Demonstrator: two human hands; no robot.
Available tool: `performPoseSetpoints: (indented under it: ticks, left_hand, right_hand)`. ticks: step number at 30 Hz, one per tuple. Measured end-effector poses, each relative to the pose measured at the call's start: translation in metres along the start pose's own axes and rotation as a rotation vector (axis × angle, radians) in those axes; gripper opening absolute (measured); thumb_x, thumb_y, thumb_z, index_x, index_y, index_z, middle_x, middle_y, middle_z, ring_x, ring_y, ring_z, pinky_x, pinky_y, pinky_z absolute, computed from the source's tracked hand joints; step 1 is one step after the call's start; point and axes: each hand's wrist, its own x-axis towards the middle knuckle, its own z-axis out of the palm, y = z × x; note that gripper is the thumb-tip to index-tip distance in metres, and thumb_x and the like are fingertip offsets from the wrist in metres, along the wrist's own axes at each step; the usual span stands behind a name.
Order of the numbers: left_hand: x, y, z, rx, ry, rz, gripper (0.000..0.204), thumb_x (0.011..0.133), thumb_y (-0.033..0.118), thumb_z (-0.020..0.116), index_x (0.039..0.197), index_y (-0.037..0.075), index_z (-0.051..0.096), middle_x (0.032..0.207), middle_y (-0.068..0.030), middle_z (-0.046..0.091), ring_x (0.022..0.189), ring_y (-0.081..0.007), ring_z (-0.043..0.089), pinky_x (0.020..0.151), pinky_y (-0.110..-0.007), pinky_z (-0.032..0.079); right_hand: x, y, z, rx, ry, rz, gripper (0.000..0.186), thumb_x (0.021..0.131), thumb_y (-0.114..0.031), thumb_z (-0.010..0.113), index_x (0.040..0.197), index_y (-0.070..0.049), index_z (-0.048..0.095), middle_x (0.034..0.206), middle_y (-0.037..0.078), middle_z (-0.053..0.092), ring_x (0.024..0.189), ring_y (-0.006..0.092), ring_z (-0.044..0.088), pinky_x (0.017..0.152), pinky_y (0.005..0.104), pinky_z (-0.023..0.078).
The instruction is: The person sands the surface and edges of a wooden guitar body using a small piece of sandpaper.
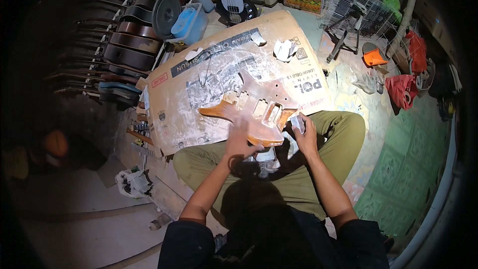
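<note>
An electric guitar body (264,92) lies on a dusty flattened cardboard box (169,109) in front of my crossed legs. Its face is dull and whitish, its lower edge orange-brown, and cavities are cut through the middle. Over the lower left of the body is my left hand (239,139), blurred by motion, fingers stretched out and thumb apart at the edge. By the lower right edge, my right hand (306,134) grips a small pale grey block (298,123); whether it is wrapped in paper I cannot tell.
Crumpled white paper (285,50) lies on the cardboard. Several guitars (132,42) stand in a row at the left, near a blue tub (189,22). A dark bass guitar (234,0) is at the back. A black tripod (348,30) and a wire cage (351,2) stand at the far right.
</note>
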Motion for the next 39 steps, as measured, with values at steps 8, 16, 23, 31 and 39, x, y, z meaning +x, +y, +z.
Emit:
performPoseSetpoints:
  ticks: [8,16,23,31,39]
  left_hand:
    - [0.003,-0.012,0.002,0.048,-0.165,0.459,0.104,0.085,0.067,0.063,0.155,-0.003,0.033,0.164,-0.0225,0.028,0.155,-0.0374,0.020,0.125,-0.055,0.013]
    - [0.011,-0.001,0.017,0.052,0.161,-0.123,0.110,0.082,0.061,0.071,0.154,-0.010,0.030,0.165,-0.0253,0.025,0.156,-0.0385,0.018,0.126,-0.053,0.012]
    - [-0.008,0.051,0.037,0.013,-0.016,0.530,0.114,0.076,0.065,0.074,0.153,-0.009,0.033,0.163,-0.0228,0.030,0.155,-0.0354,0.021,0.125,-0.053,0.016]
    - [0.019,-0.011,0.027,0.099,0.210,-0.205,0.104,0.085,0.057,0.071,0.155,-0.008,0.030,0.165,-0.0213,0.027,0.155,-0.0346,0.020,0.126,-0.053,0.013]
    - [0.000,0.061,0.051,-0.057,0.078,0.240,0.100,0.086,0.056,0.070,0.155,-0.005,0.031,0.165,-0.0233,0.027,0.155,-0.0377,0.019,0.125,-0.056,0.013]
  right_hand:
    - [0.000,0.006,0.001,-0.048,0.044,-0.017,0.052,0.089,-0.006,0.070,0.138,-0.005,0.055,0.124,0.021,0.062,0.117,0.0327,0.060,0.101,0.0403,0.047]
    - [0.002,0.003,0.000,0.035,0.018,0.040,0.052,0.090,-0.011,0.071,0.139,-0.006,0.054,0.129,0.021,0.061,0.120,0.0385,0.056,0.104,0.0448,0.043]
    - [0.003,0.005,0.002,0.026,0.057,0.010,0.051,0.089,-0.004,0.070,0.138,-0.003,0.055,0.125,0.019,0.062,0.118,0.0295,0.061,0.101,0.0382,0.048]
    - [0.004,0.005,0.004,0.087,0.022,0.076,0.051,0.090,-0.013,0.071,0.138,-0.006,0.055,0.130,0.020,0.060,0.123,0.0377,0.054,0.106,0.0448,0.042]
    - [0.003,0.009,0.003,0.032,0.022,0.056,0.052,0.090,-0.013,0.072,0.139,-0.008,0.055,0.128,0.020,0.061,0.120,0.0382,0.055,0.104,0.0455,0.043]
